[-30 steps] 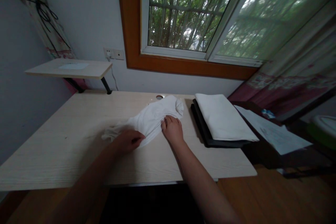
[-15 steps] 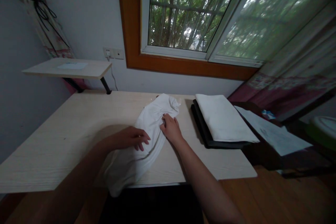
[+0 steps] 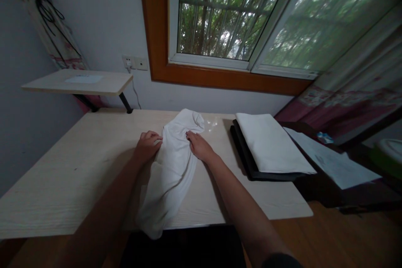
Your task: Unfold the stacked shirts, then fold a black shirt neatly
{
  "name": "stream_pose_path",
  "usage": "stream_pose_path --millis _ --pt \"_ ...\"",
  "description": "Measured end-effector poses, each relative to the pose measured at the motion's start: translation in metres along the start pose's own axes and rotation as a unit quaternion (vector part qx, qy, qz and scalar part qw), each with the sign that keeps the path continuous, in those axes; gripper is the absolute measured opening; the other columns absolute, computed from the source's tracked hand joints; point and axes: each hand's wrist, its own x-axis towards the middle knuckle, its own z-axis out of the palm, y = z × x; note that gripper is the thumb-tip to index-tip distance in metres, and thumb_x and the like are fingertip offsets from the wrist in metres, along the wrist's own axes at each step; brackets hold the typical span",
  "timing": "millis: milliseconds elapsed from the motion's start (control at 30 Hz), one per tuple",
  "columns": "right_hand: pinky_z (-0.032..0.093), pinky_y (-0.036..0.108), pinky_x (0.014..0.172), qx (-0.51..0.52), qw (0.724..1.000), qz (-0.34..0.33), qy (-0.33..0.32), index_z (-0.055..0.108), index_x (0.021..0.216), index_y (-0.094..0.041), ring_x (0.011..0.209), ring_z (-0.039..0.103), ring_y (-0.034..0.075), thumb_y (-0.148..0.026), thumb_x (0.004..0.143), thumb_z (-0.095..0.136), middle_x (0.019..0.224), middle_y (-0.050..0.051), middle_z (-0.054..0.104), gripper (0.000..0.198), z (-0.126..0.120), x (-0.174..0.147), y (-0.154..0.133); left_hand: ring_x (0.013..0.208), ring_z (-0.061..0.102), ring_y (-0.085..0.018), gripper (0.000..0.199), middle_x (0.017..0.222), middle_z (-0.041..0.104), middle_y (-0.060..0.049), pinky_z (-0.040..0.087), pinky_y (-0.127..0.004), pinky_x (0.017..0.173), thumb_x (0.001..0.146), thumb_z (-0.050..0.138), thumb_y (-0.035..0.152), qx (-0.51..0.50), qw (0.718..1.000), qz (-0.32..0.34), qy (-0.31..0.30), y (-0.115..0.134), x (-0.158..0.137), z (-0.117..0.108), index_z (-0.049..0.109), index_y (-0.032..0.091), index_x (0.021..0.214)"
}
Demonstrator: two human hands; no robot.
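Observation:
A crumpled white cloth garment (image 3: pixel 171 167) lies lengthwise on the pale wooden table (image 3: pixel 84 163), its kind hidden by the folds. Its lower end hangs over the front edge. At its left edge, my left hand (image 3: pixel 147 145) pinches the fabric between curled fingers. My right hand (image 3: pixel 200 146) grips the opposite edge, fingertips closed on a bunched fold. The far end of the garment is loosely rolled over beyond both hands.
To the right, a folded white cloth (image 3: pixel 273 144) rests on black folded material (image 3: pixel 243 150). Paper sheets (image 3: pixel 333 161) lie farther right. A raised shelf (image 3: pixel 109 86) stands at the back left, below a wall socket (image 3: pixel 135 63). A window (image 3: pixel 232 16) is ahead.
My left hand has moved from above the cloth to its left edge and taken hold there. The cloth's far end has shifted slightly left, with my right hand still on it.

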Motion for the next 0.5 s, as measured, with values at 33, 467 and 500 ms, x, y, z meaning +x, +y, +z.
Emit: stream_pose_path --millis 33,467,500 --pt "0.029 0.049 0.121 0.001 1.0 -0.004 0.003 0.05 0.138 -0.013 0.145 0.04 0.022 -0.003 0.088 0.041 0.151 0.017 0.05 0.052 0.001 0.001 0.001 0.106 0.056 -0.024 0.018 0.108 0.069 -0.007 0.041 -0.045 0.102 0.09 0.063 0.035 -0.001 1.0 0.009 0.006 0.0 -0.002 0.0 0.076 0.028 0.101" --pt "0.041 0.048 0.113 0.011 0.99 -0.068 0.122 0.067 0.113 -0.019 0.123 0.055 0.025 -0.007 0.087 0.056 0.123 0.01 0.068 0.03 -0.012 0.0 -0.018 0.102 0.059 -0.025 0.04 0.11 0.074 -0.005 0.042 -0.044 0.098 0.093 0.061 0.039 -0.078 0.988 0.057 -0.121 0.002 -0.003 -0.01 0.065 0.026 0.131" --pt "0.045 0.045 0.108 0.011 0.99 -0.072 0.122 0.067 0.112 -0.019 0.119 0.057 0.025 -0.008 0.088 0.058 0.119 0.01 0.069 0.028 -0.013 0.001 -0.024 0.102 0.059 -0.024 0.045 0.111 0.074 -0.005 0.044 -0.043 0.098 0.093 0.061 0.038 -0.095 0.987 0.05 -0.123 0.004 -0.003 -0.011 0.061 0.026 0.137"
